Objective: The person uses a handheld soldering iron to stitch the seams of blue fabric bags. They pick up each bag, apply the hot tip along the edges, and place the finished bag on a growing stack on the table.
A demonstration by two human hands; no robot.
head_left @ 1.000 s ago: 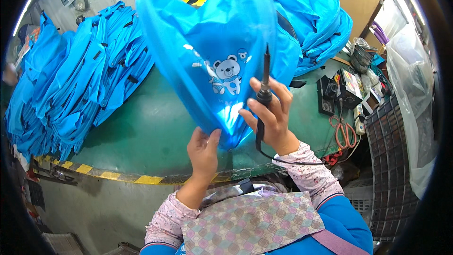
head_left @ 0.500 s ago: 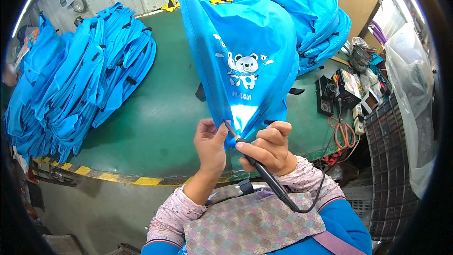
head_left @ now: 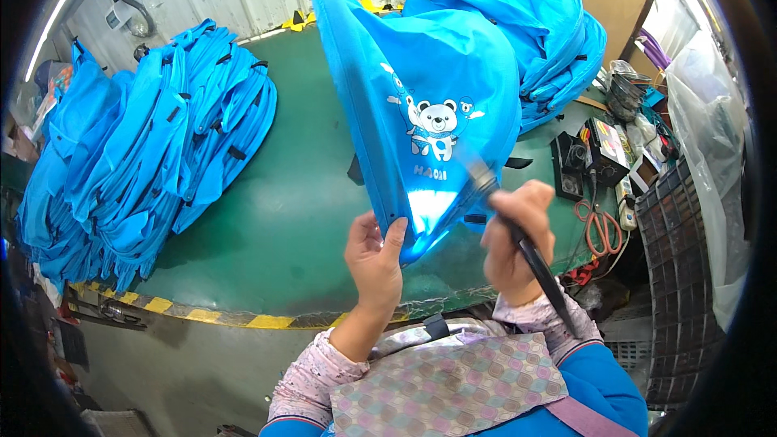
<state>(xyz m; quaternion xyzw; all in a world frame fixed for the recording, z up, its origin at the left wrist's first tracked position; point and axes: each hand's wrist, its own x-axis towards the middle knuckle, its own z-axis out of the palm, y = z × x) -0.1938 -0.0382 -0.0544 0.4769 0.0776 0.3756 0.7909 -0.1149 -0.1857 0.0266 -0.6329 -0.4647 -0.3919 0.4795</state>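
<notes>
A blue fabric canopy (head_left: 461, 57) with a white bear print stands on the green table before me, its narrow lower end toward me. My left hand (head_left: 375, 263) pinches the lower left edge, thumb in front. Beside the thumb tip, a small dark spot shows on the fabric. A bright patch of light falls below the print. To the right, my right hand (head_left: 520, 235) is closed around the black handle of a soldering iron (head_left: 541, 273). The iron's tip is blurred by motion, pointing up and left in front of the canopy; whether it touches cannot be told.
Stacked blue canopies (head_left: 146, 146) cover the left side of the table (head_left: 283, 218), with more canopies (head_left: 558, 40) at the back right. A soldering station (head_left: 603, 154), a black holder (head_left: 568, 163) and red-handled scissors (head_left: 597, 228) lie right. A plastic sheet (head_left: 704, 162) hangs beyond.
My right hand has pulled the soldering iron away from the canopy's lower edge, up and to the right. My left hand keeps its pinch on the fabric.
</notes>
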